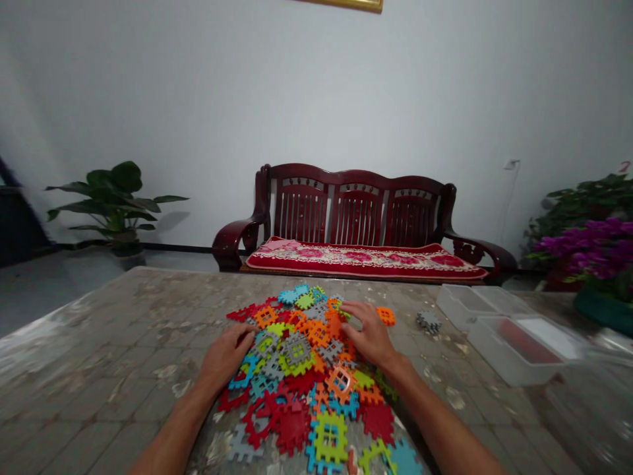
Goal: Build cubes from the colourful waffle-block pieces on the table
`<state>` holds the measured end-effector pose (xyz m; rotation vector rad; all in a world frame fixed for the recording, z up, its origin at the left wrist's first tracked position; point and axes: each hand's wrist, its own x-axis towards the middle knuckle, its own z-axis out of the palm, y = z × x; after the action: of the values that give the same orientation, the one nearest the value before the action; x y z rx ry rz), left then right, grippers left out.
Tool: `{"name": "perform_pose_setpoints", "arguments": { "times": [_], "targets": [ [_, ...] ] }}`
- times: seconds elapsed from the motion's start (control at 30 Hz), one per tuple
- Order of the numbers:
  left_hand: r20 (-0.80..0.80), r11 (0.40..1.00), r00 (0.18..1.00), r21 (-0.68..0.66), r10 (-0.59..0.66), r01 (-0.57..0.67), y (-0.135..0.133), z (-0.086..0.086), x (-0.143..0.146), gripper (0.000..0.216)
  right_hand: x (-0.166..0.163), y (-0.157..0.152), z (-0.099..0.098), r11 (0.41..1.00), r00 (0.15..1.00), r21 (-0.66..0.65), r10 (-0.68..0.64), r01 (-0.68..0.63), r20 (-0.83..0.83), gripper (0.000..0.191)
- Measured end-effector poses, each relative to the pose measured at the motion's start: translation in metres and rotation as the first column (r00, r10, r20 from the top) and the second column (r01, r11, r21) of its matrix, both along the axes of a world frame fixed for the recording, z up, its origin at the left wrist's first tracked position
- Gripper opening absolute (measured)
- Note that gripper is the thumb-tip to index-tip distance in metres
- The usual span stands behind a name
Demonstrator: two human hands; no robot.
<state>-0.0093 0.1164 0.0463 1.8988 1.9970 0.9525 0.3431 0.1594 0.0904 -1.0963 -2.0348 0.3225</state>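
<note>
Loosely heaped between the two hands, the pile of toothed pieces (299, 348) spreads toward the near edge of the view. The left hand (230, 349) rests at the pile's left side, its fingers curled inward with the tips at the outermost pieces; whether they pinch one, I cannot tell. The right hand (368, 335) reaches over the right side, thumb and fingers parted, their tips just beside an upper orange piece (335, 324); I cannot tell whether they grasp it. Just beyond that hand lies a separate orange piece (386, 316), and farther right sits a small stack of grey pieces (428, 322).

Under everything is a table (99, 349) with a grey-brown, tile-and-leaf patterned top. Clear containers (512, 359) stand on its right side. Behind it, a dark red, glossy wooden bench (357, 208) with a slatted back carries a red floral seat cover (366, 258) against a pale wall (346, 99). A broad-leaved plant (119, 198) stands at left, purple flowers (596, 247) at right.

The pieces look like plastic: flat, square-notched, some solid, others with window-like openings, in red, orange, lime, blue and grey.
</note>
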Motion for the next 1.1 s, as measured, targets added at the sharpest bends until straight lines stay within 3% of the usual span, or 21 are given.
{"name": "perform_pose_setpoints", "arguments": {
  "times": [0.1, 0.27, 0.53, 0.67, 0.9, 1.03, 1.1],
  "targets": [
    [0.008, 1.000, 1.000, 0.000, -0.015, 0.015, -0.002, 0.004, 0.002, 0.042, -0.012, -0.011, 0.011, 0.998, 0.989, 0.018, 0.055, -0.058, 0.139, 0.048],
    [0.012, 1.000, 1.000, -0.013, -0.001, 0.001, -0.004, 0.007, 0.005, 0.042, -0.035, -0.020, 0.022, 0.999, 0.915, -0.030, 0.037, -0.028, 0.401, 0.075],
    [0.006, 1.000, 1.000, -0.005, -0.004, 0.004, -0.002, 0.005, 0.003, 0.040, -0.058, -0.023, 0.037, 1.000, 0.816, -0.024, 0.003, 0.013, 0.578, 0.077],
    [0.017, 1.000, 1.000, 0.015, -0.009, 0.009, -0.004, 0.006, 0.005, 0.038, -0.058, -0.023, 0.032, 1.000, 0.887, 0.001, -0.019, 0.020, 0.462, 0.072],
    [0.027, 1.000, 1.000, 0.026, 0.001, -0.002, -0.006, 0.009, 0.007, 0.036, -0.041, -0.015, 0.029, 0.999, 1.000, -0.032, -0.014, 0.015, 0.018, 0.076],
    [0.015, 1.000, 1.000, 0.014, -0.003, 0.003, -0.006, 0.009, 0.007, 0.038, 0.001, 0.010, 0.027, 0.981, 0.973, -0.087, -0.184, 0.173, -0.139, 0.074],
    [0.011, 1.000, 1.000, 0.015, 0.001, -0.001, -0.006, 0.008, 0.006, 0.038, 0.029, 0.025, 0.025, 0.929, 0.926, -0.148, -0.357, 0.339, -0.125, 0.075]
  ]
}}
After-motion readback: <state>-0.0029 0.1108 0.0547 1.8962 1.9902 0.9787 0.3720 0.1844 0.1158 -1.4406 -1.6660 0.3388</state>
